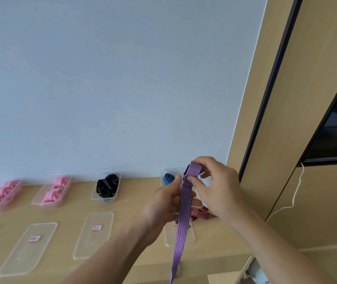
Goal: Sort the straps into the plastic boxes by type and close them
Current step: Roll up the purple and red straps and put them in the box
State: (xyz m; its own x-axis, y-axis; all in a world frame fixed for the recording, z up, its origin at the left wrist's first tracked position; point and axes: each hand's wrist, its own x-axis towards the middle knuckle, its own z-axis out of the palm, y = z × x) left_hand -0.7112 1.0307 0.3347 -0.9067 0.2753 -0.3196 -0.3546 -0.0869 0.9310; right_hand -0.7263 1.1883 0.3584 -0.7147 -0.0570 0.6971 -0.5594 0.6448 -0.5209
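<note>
My right hand [214,185] pinches the rolled top of the striped strap [184,212]. My left hand [169,199] grips it just below, in front of the far right box [169,170]. The long tail hangs loose toward me. If either pinch slackens, I judge the roll unwinds.

Item: one blue-and-red striped strap [184,212], which we hold above the table [71,210]. Our left grip [169,198] pinches it under the fold and our right grip [217,187] pinches the folded top. Behind stand an open box of black straps [103,198] and another box [171,170] with a rolled blue strap [168,178]. Two labelled lids [28,249] [94,234] lie flat.
</note>
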